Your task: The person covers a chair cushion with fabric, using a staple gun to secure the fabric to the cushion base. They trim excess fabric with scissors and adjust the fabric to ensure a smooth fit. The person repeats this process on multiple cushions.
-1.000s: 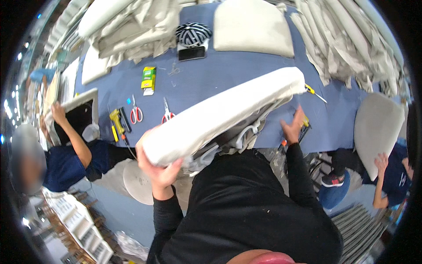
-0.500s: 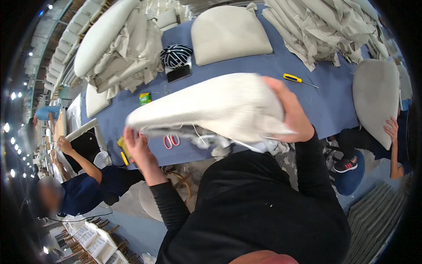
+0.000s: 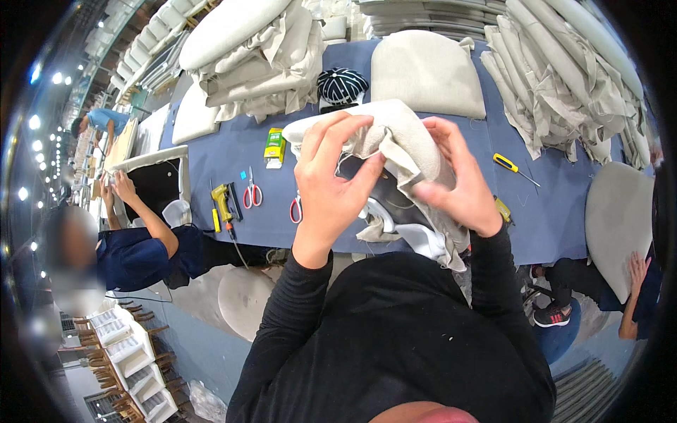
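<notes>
I hold an upholstered seat pad (image 3: pixel 395 134) on end in front of my chest, its beige fabric cover folded over the rim and its dark underside facing me. My left hand (image 3: pixel 331 180) grips the fabric at the pad's left edge, fingers curled over the top. My right hand (image 3: pixel 451 176) pinches the loose fabric on the right side and presses it against the pad. White lining (image 3: pixel 416 236) hangs from the pad's lower edge. Both sleeves are black.
The blue worktable (image 3: pixel 550 211) carries red-handled scissors (image 3: pixel 252 194), a yellow staple gun (image 3: pixel 224 204), a green-yellow box (image 3: pixel 273 146), a yellow screwdriver (image 3: pixel 513 168), a striped cap (image 3: pixel 341 84) and a finished pad (image 3: pixel 423 74). Fabric piles lie behind. One person (image 3: pixel 141 247) works at left, another (image 3: pixel 627 296) at right.
The pad was turned from lying lengthwise across my hands to standing on end close to me. Both hands shifted from its ends onto the fabric at its upper rim.
</notes>
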